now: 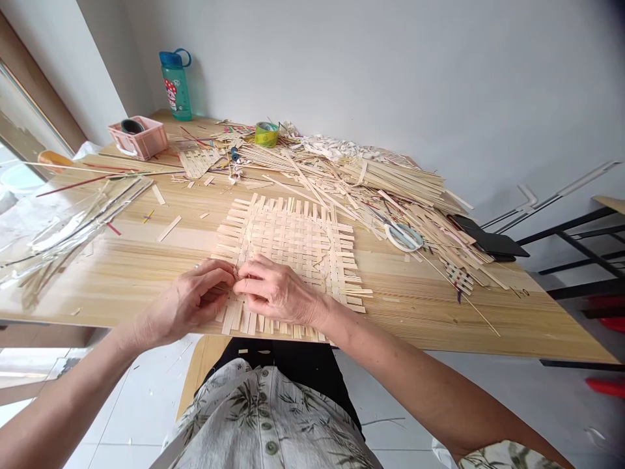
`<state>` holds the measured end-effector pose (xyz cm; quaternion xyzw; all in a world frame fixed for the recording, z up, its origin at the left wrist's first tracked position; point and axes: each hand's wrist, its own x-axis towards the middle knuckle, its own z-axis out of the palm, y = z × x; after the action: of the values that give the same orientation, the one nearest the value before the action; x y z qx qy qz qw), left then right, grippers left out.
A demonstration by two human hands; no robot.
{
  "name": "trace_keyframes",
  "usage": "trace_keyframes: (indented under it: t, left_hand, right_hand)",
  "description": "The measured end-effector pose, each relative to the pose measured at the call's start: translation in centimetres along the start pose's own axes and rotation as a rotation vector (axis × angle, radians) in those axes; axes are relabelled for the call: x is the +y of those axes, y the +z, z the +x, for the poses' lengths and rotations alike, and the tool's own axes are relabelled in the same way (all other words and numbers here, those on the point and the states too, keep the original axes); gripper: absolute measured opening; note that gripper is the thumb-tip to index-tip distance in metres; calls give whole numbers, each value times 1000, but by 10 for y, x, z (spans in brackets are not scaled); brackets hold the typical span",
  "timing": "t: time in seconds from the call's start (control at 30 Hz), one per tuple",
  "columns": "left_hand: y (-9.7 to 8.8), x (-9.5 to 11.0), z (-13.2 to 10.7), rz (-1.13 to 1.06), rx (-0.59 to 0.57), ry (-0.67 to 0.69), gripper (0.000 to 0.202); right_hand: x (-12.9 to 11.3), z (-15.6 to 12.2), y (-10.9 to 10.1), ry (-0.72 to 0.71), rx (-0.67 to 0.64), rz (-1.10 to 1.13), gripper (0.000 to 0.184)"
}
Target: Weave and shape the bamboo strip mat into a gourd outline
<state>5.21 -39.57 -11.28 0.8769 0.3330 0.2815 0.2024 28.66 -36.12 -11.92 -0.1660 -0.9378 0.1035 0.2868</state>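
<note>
A square mat woven from pale flat strips lies near the table's front edge, its loose strip ends sticking out on all sides. A thin pale strand runs over the weave inside its edges. At the mat's near left corner, my left hand is closed, thumb and fingers pinched together. My right hand meets it there, also pinching, its fingertips touching or almost touching the left ones. What sits between the fingertips is too small and too covered to name. Both hands hide that corner of the weave.
Scissors lie right of the mat before a heap of loose strips. Behind are yellow-green tape, a pink basket and a teal bottle. Strips in plastic lie left; a black folder-like object sits right.
</note>
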Motion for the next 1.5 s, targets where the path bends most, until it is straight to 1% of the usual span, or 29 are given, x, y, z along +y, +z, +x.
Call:
trace_keyframes:
  t: [0.23, 0.33, 0.4, 0.5, 0.7, 0.83, 0.9, 0.97, 1.1, 1.2, 1.3, 1.4, 1.5]
  left_hand:
    - [0, 1, 0, -6, -25, -17, 14]
    - [0, 2, 1, 1, -40, -36, 17]
    - [0, 2, 1, 17, -28, -19, 16]
    - [0, 1, 1, 37, -13, 5, 17]
    - [1, -1, 0, 43, -18, 3, 17]
    - [3, -4, -2, 16, -31, -11, 18]
    - [4, -5, -2, -6, -29, -12, 19]
    - [4, -4, -1, -14, -9, -7, 19]
    - [5, 0, 1, -30, 17, -23, 18]
    - [4, 2, 1, -34, 9, -39, 15]
    - [3, 4, 0, -27, -4, -42, 15]
    - [3, 3, -1, -13, -11, -37, 15]
    - [4, 3, -1, -5, -23, -33, 13]
  right_hand:
    - [-1, 3, -1, -9, -52, -78, 17]
    - [-1, 4, -2, -9, -70, -103, 15]
    - [-2, 4, -2, -5, -76, -118, 14]
    - [-3, 4, -2, -2, -74, -122, 14]
    - [-3, 4, -2, 7, -69, -99, 16]
    - [-4, 0, -5, 15, -5, -28, 23]
    - [-9, -1, -8, -5, 16, 11, 23]
    - [-17, -1, -11, -24, -1, 5, 22]
    - [-36, -1, -12, -6, -53, -73, 16]
    - [-47, -1, -11, 33, -91, -136, 13]
    - [-56, -4, -9, 35, -115, -213, 11]
    - [-63, -8, -5, 30, -66, -309, 13]
    - [-69, -12, 1, 78, -3, -354, 16]
